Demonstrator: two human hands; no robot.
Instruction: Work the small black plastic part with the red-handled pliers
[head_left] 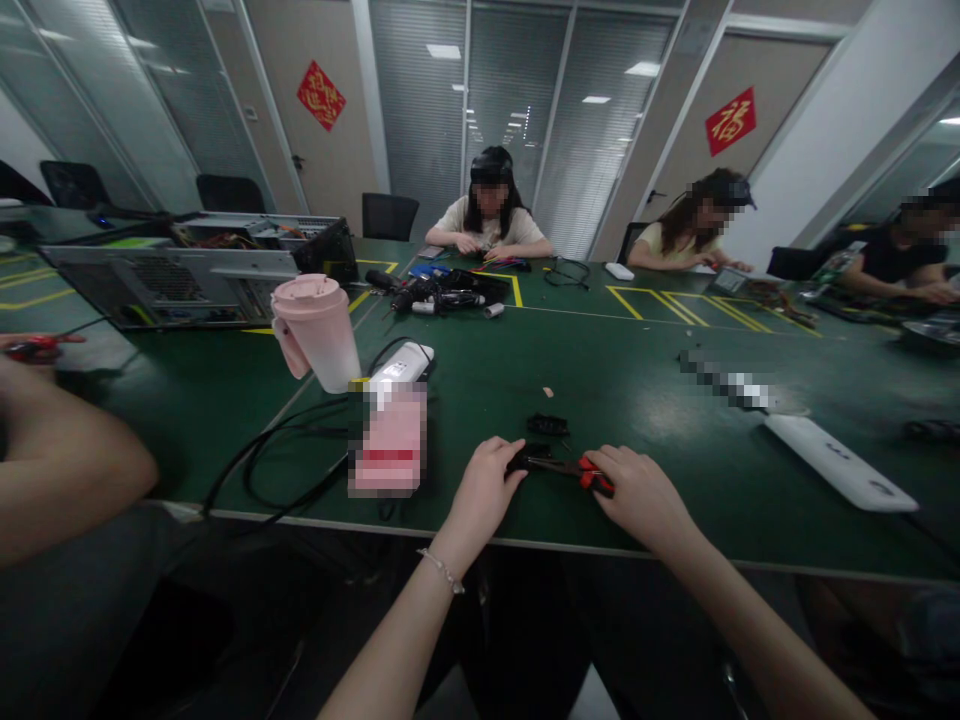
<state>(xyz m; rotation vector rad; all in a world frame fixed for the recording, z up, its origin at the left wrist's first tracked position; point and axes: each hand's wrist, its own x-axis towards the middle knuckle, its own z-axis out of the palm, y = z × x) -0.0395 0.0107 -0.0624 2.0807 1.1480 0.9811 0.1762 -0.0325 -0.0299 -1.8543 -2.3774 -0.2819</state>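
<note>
My left hand [491, 482] is closed around a small black part [531, 455] just above the green table, near its front edge. My right hand [637, 492] grips red-handled pliers [592, 474]. Their long metal jaws point left and reach the black part; whether they pinch it I cannot tell. Just beyond lies another small black piece [547, 425] on the tabletop. The fine details of the black part are too small and dark to make out.
A pink cup [319, 330] and a pink item [390, 445] with black cables stand to the left. Behind them is an opened computer case [195, 265]. A white power bank-like block [840, 462] lies at right. Co-workers sit across the table; a person's arm [67, 455] rests at far left.
</note>
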